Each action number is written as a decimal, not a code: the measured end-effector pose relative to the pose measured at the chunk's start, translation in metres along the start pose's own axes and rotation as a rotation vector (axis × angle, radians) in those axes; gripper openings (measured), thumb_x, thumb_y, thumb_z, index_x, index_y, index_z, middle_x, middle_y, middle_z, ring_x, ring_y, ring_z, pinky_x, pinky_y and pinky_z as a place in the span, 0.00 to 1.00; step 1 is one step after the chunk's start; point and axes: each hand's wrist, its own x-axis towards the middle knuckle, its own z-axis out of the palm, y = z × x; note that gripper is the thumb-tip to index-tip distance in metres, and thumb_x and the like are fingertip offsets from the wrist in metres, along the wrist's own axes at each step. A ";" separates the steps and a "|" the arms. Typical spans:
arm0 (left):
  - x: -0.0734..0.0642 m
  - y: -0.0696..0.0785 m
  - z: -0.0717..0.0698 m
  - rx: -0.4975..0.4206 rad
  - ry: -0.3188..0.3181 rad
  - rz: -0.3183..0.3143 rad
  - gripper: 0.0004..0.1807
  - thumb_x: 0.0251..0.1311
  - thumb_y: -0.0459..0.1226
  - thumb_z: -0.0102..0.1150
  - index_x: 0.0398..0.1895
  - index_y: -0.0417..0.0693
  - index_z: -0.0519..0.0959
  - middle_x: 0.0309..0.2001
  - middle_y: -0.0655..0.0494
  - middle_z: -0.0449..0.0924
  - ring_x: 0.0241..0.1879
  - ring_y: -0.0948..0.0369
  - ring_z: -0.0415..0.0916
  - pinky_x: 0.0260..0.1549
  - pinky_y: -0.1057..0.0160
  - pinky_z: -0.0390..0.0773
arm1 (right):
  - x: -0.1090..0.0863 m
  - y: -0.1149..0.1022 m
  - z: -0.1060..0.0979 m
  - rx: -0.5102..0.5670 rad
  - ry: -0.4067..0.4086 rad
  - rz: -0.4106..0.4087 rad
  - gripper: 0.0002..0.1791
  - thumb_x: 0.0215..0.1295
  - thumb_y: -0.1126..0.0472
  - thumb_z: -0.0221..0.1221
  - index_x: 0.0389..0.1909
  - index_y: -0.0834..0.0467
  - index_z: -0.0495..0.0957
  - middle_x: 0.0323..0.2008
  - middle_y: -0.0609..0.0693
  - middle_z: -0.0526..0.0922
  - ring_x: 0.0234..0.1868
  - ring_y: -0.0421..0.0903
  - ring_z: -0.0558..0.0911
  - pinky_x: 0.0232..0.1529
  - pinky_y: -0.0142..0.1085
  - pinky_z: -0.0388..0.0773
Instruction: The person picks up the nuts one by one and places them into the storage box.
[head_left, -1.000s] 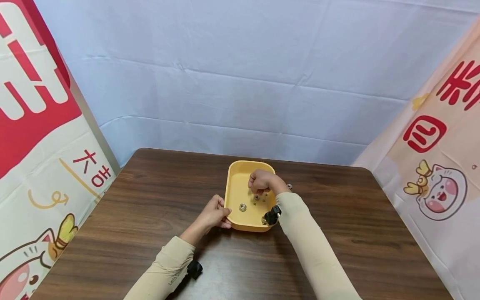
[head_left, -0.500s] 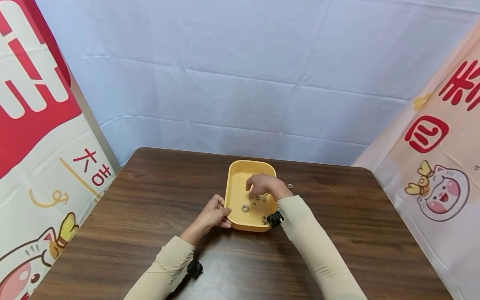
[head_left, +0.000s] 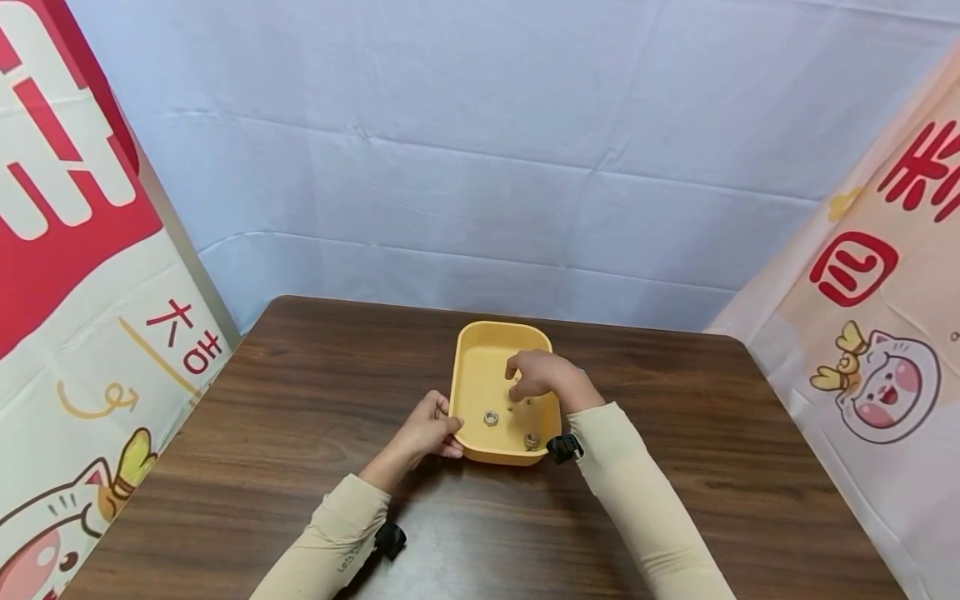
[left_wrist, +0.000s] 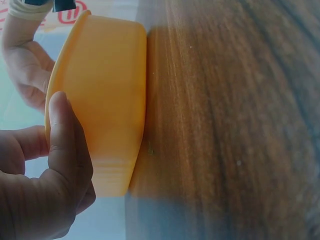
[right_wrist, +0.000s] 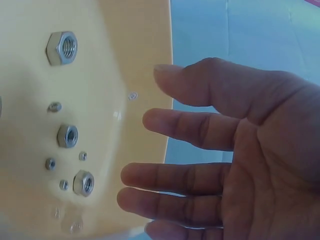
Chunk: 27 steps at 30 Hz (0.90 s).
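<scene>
A yellow plastic tray [head_left: 495, 457] lies on the wooden table with metal hex nuts of different sizes inside. My left hand [head_left: 427, 429] grips its near left corner, thumb and fingers on either side of the rim. Over the right half of the tray hovers my right hand [head_left: 543, 375]; the right wrist view shows its fingers extended and apart, holding nothing. One large nut [head_left: 491, 418] is near the tray's left front, another nut [head_left: 531, 441] in the right front corner. Medium nuts [right_wrist: 67, 136] and smaller nuts [right_wrist: 55, 106] lie about the tray floor, partly hidden by my right hand in the head view.
The dark wooden table [head_left: 315, 375] surrounds the tray on all sides. A pale blue cloth [head_left: 480, 167] hangs behind it, with printed banners [head_left: 885, 333] at both sides. Black wrist cameras [head_left: 564, 448] sit on both wrists.
My right hand has shifted right over the tray and its fingers have loosened. The large nut sits slightly further right than a second ago. My left hand stays on the rim.
</scene>
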 end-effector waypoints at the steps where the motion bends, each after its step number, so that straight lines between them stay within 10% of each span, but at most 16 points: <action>1: 0.000 0.000 0.000 -0.001 -0.001 0.000 0.13 0.59 0.23 0.49 0.36 0.37 0.55 0.27 0.35 0.72 0.14 0.57 0.75 0.15 0.62 0.80 | -0.002 0.002 0.000 0.002 0.007 -0.003 0.20 0.58 0.59 0.63 0.50 0.61 0.76 0.46 0.57 0.77 0.37 0.48 0.75 0.37 0.42 0.75; 27: 0.001 -0.001 0.000 0.017 -0.016 0.003 0.12 0.60 0.23 0.48 0.38 0.34 0.55 0.29 0.30 0.72 0.15 0.57 0.75 0.16 0.61 0.81 | -0.019 0.032 -0.008 0.074 0.107 0.076 0.16 0.52 0.64 0.63 0.44 0.59 0.77 0.43 0.56 0.77 0.32 0.49 0.72 0.28 0.38 0.70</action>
